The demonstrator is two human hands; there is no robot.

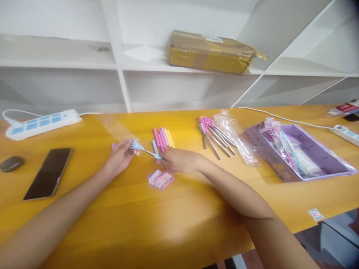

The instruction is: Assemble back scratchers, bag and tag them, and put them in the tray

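Wood table [112, 228], white shelves [61, 54] far side. Left of centre: left hand [120, 158] pinches clear bag [115, 126], right hand [179, 160] grips blue scratcher [146, 151] by its handle [158, 157]. I'd guess light and stiff, shaft [150, 153] slick: hold the handle.

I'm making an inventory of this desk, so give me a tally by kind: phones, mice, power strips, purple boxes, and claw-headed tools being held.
Phone: 1
Mouse: 1
Power strips, one cut off by the frame edge: 2
Purple box: 1
Held claw-headed tool: 1
Total: 6
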